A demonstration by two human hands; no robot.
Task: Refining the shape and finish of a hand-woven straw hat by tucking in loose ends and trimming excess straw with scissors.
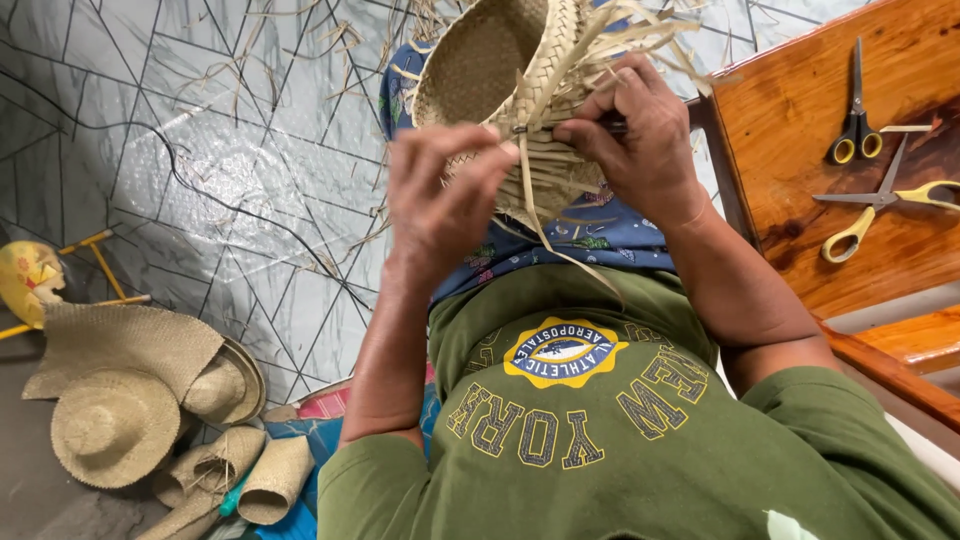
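A half-woven straw hat with loose fibre ends rests on my lap, its hollow facing up. My left hand pinches a pale straw strip at the hat's braided edge. My right hand grips the same edge and holds a thin dark needle-like tool against the weave. The strip trails down over my blue patterned shorts and green shirt.
A wooden bench at my right carries small yellow-handled scissors and larger scissors. On the tiled floor at left lie finished straw hats, woven mats and small woven pieces.
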